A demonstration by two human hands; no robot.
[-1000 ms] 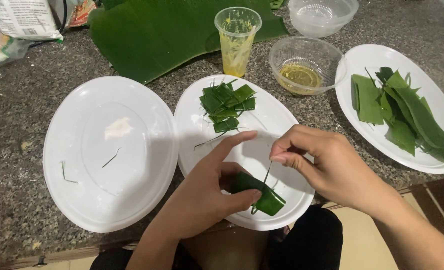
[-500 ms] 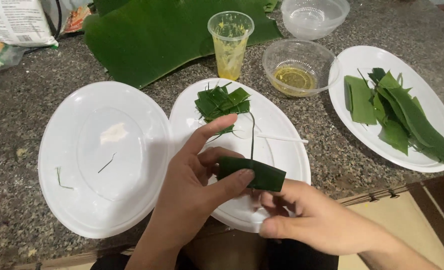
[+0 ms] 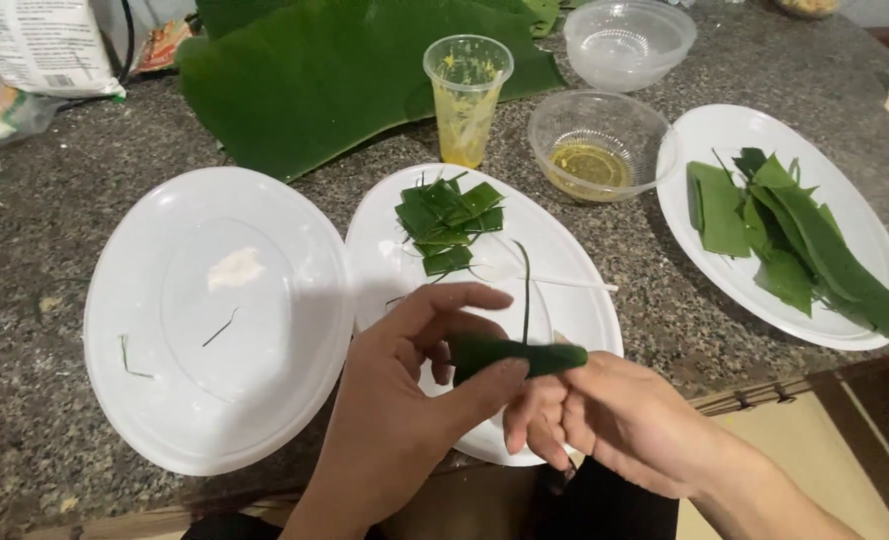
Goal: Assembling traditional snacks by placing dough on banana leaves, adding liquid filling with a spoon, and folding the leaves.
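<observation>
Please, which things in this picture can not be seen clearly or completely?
Head view, the only one:
- Leaf roll: its near side is covered by the left hand and the right hand, so how it is closed is hidden.
- Middle plate: the near rim is behind both hands.
- Big leaf: cut off by the top edge.
- Bag: cut off at the top left corner.

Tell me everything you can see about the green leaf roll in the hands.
The leaf roll is a short, dark green, glossy piece of leaf folded or rolled into a narrow packet. It lies roughly level, above the near edge of the middle plate. The left hand pinches its left part between thumb and fingers; the right hand supports its right end from below. A thin green strip rises from it, curving over the plate.
</observation>
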